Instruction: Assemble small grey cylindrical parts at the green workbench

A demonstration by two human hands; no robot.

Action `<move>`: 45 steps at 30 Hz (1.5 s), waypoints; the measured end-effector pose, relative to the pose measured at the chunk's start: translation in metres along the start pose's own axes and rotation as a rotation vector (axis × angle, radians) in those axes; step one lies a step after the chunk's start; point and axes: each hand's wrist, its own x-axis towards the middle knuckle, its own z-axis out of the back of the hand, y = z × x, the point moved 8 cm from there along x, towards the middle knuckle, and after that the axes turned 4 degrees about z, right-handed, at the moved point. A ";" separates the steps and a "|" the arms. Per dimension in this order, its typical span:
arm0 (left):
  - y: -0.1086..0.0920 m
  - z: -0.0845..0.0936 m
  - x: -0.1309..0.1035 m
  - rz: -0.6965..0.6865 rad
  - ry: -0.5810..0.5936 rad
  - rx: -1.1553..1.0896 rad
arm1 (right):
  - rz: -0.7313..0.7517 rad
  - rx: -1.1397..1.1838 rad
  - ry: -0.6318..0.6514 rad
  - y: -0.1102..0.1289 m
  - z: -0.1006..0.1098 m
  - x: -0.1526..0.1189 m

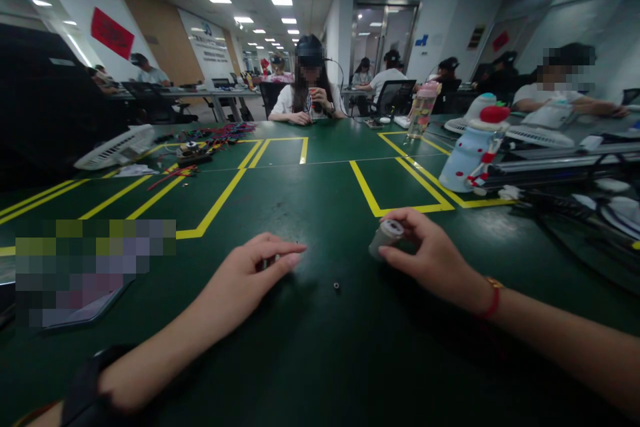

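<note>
My right hand (425,247) is closed around a short grey-white cylinder (384,240), thumb on one side and fingers on the other. The cylinder tilts a little, and its round top shows a dark opening. My left hand (260,260) is low over the table with thumb and forefinger pressed together. A tiny dark tip shows by those fingertips, too small to name. Between the two hands, on the green tabletop (310,347), lies a small dark ring-like part (337,286), touched by neither hand.
At the right stand a blue bottle with a red top (465,153), a clear pink-lidded bottle (424,110) and metal rails with cables (560,163). Tangled wires (227,137) and a white fan-like device (117,147) lie left. A person (307,90) sits opposite.
</note>
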 end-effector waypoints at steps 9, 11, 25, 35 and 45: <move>0.079 0.047 -0.023 0.302 -0.166 -0.031 | -0.465 -0.631 -0.391 -0.142 0.180 -0.036; 0.080 0.044 -0.021 0.297 -0.165 -0.030 | -0.436 -0.781 -0.431 -0.137 0.187 -0.040; 0.066 0.042 -0.020 0.242 -0.169 0.056 | 0.185 -0.318 0.301 0.039 -0.056 -0.012; 0.055 0.040 -0.019 0.235 -0.200 0.104 | 0.211 -0.339 0.259 0.018 -0.031 -0.013; 0.055 0.040 -0.022 0.248 -0.162 0.083 | 0.273 -0.481 0.072 0.025 0.015 0.008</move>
